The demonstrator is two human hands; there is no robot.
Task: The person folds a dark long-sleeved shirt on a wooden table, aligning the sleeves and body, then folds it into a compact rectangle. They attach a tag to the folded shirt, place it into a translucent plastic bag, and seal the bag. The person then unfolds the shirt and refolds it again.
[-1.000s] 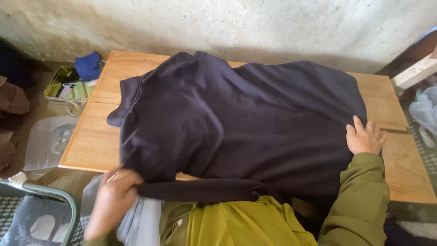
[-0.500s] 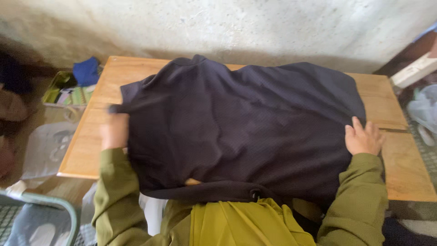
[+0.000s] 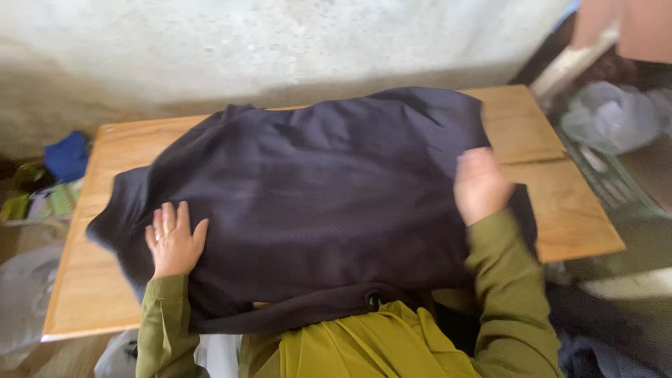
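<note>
Across a wooden worktop (image 3: 553,210) a dark navy garment (image 3: 315,203) is laid out, so that most of the board is covered and one thick hem is left hanging over the near edge toward the person's olive-green top (image 3: 378,346). The left hand (image 3: 173,239) is laid flat on the cloth near its left end, fingers spread and palm pressed down. The right hand (image 3: 479,183) is seen at the right edge of the garment, but it is blurred, so whether cloth is pinched or only touched cannot be told.

The fabric is judged to be soft, fairly thick and limp: it sags over the worktop edge and is rumpled into low folds, so no shape will be kept when it is lifted. It is probably light and not slippery on bare wood. A hold is best taken at the hems, the corners or the collar end (image 3: 112,224), where the doubled edges can be pinched; the broad middle can only be smoothed or pushed.

Beside the worktop, a blue cloth (image 3: 66,157) is seen on the floor at the left and a pale bundle (image 3: 609,115) at the right.
</note>
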